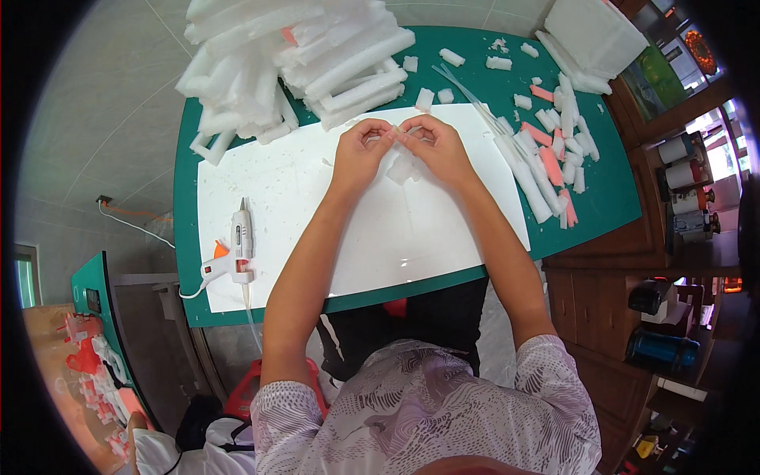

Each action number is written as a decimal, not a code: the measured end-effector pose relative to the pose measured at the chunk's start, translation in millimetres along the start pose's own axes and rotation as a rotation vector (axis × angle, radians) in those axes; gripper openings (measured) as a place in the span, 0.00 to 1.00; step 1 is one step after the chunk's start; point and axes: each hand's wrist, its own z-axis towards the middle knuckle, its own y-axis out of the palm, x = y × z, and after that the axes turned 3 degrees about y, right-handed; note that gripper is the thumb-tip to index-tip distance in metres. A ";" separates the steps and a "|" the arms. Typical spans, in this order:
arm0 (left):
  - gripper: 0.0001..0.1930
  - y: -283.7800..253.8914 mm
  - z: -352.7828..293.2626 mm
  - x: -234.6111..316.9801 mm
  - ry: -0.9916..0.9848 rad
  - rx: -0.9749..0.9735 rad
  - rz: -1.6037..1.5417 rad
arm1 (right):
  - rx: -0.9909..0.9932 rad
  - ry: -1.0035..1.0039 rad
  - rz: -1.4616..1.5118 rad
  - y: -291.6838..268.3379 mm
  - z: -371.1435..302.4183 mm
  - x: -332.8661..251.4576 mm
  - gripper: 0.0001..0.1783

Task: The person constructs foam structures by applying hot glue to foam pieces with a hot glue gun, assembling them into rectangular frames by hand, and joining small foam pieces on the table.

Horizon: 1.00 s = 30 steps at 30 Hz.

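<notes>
Both of my hands meet over the far middle of a white board [380,253]. My left hand [366,150] is closed in a pinch, and my right hand [435,149] pinches from the other side. Their fingertips almost touch around something small and pale, too small to make out. Just below the fingers is a thin, whitish foam scrap [402,169]; whether it hangs from them or rests on the board, I cannot tell. To the left, a white hot glue gun [241,241] with an orange trigger lies on the board, its nozzle pointing away from me.
Tall stacks of white foam frames [340,71] rise at the back left of the green table [602,190]. White and pink foam strips [552,162] pile up at the right, near clear glue sticks [467,91]. A white foam block [594,39] stands at the far right corner.
</notes>
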 end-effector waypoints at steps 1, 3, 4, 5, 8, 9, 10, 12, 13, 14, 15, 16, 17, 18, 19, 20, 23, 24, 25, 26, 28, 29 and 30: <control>0.07 0.2 0.0 0.0 0.000 0.000 0.000 | 0.000 0.000 0.000 -0.6 0.6 1.2 0.10; 0.07 0.6 0.0 0.1 -0.001 -0.010 -0.007 | -0.012 0.028 0.057 -1.9 2.1 3.9 0.10; 0.07 0.3 -0.2 -0.2 -0.002 -0.009 -0.007 | -0.013 0.028 0.057 -2.2 1.9 3.0 0.10; 0.06 0.0 -0.5 -0.5 0.004 -0.017 0.005 | -0.024 0.072 0.113 -2.8 1.7 2.1 0.10; 0.07 0.6 -0.9 -0.8 0.021 -0.024 0.008 | -0.035 0.114 0.152 -4.0 1.5 0.5 0.10; 0.07 0.8 -1.0 -0.7 0.033 -0.024 -0.001 | -0.035 0.113 0.135 -4.3 1.5 0.2 0.10; 0.07 1.2 -1.0 0.0 0.034 -0.026 -0.001 | -0.034 0.113 0.134 -5.1 1.6 1.5 0.10; 0.07 1.7 -1.0 1.5 0.044 -0.054 0.019 | -0.035 0.119 0.136 -6.4 1.5 4.6 0.10; 0.07 2.0 -1.2 2.2 0.044 -0.054 0.019 | -0.036 0.119 0.137 -6.0 1.3 3.4 0.10; 0.07 2.7 -1.3 2.8 0.040 -0.049 0.019 | -0.033 0.118 0.158 -5.5 0.9 2.1 0.10; 0.07 3.0 -1.4 3.4 0.036 -0.044 0.018 | -0.030 0.118 0.179 -4.8 0.8 1.1 0.11; 0.07 1.8 -1.2 2.1 0.036 -0.043 0.019 | -0.031 0.117 0.180 -3.7 1.1 0.7 0.11; 0.07 0.3 -0.7 0.8 0.049 -0.042 0.010 | -0.046 0.103 0.128 -2.6 1.5 0.4 0.11; 0.06 -0.9 -0.6 -0.6 0.061 -0.042 0.001 | -0.061 0.088 0.077 -1.7 1.8 0.1 0.11; 0.06 0.4 -0.8 1.6 0.061 -0.045 0.000 | -0.057 0.089 0.076 -3.6 1.7 1.8 0.11; 0.07 1.5 -1.4 3.8 0.031 -0.047 0.009 | -0.085 0.099 0.082 -6.0 1.8 3.5 0.11; 0.07 1.2 -2.0 5.8 -0.015 -0.052 -0.009 | -0.120 0.123 0.106 -7.2 1.8 5.4 0.11; 0.07 0.2 -2.1 5.7 -0.031 -0.057 -0.038 | -0.126 0.138 0.124 -6.9 1.9 5.5 0.11; 0.07 -0.7 -1.9 4.5 -0.030 -0.057 -0.037 | -0.125 0.138 0.125 -6.8 1.9 5.5 0.11; 0.08 -1.7 -1.6 3.3 -0.024 -0.068 -0.050 | -0.125 0.137 0.135 -6.6 1.8 5.5 0.10; 0.09 -1.2 -1.6 3.0 -0.017 -0.081 -0.064 | -0.121 0.136 0.146 -7.6 1.8 7.0 0.10; 0.10 -0.2 -2.4 4.0 -0.006 -0.099 -0.074 | -0.124 0.133 0.155 -9.1 2.0 8.5 0.10; 0.11 0.9 -2.6 4.9 0.005 -0.117 -0.084 | -0.126 0.129 0.163 -10.6 2.1 10.0 0.10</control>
